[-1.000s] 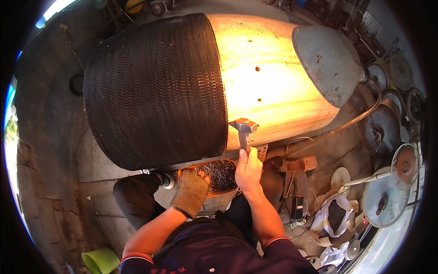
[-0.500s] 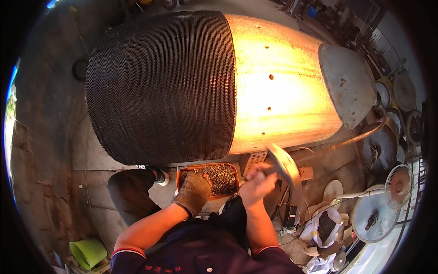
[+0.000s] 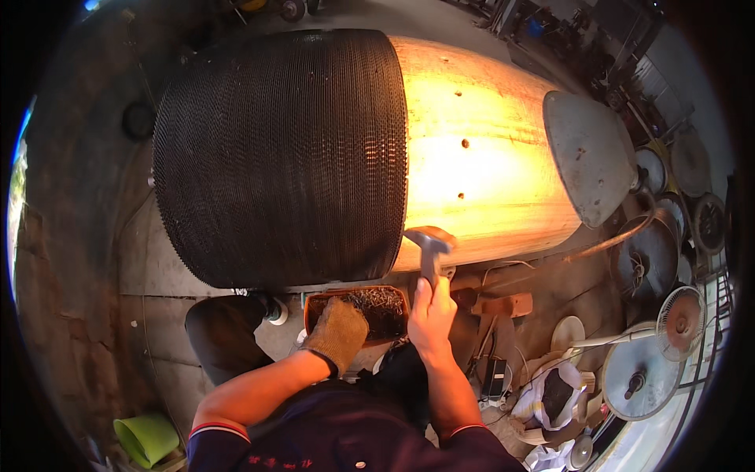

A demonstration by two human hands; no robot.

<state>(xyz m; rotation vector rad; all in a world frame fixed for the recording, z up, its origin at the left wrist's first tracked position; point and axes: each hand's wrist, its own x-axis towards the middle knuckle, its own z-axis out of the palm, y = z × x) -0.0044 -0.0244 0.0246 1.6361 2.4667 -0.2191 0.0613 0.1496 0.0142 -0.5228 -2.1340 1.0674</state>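
Note:
My right hand [image 3: 432,316], bare, is wrapped around the handle of a hammer [image 3: 429,245]. Its metal head is slightly blurred and overlaps the lower edge of a large wooden drum [image 3: 495,177], beside the dark ridged covering [image 3: 283,157]; whether it touches cannot be told. On my left hand [image 3: 338,334] is a brown work glove. That hand is closed, knuckles up, over an orange-rimmed box [image 3: 403,324] of small, thin metal pieces [image 3: 379,300] that look like nails. Its fingertips and anything in them are hidden.
A grey rounded plate [image 3: 588,157] caps the drum's right end. Round metal discs [image 3: 643,370] and fan-like grilles stand along the right side. A white sack [image 3: 550,393] with dark contents sits at lower right, a green bucket [image 3: 147,439] at lower left.
My right hand has swung the hammer up and left, from beside the drum's lower right to the covering's edge. My left hand stays at the box, slightly shifted. The whole view has moved a little.

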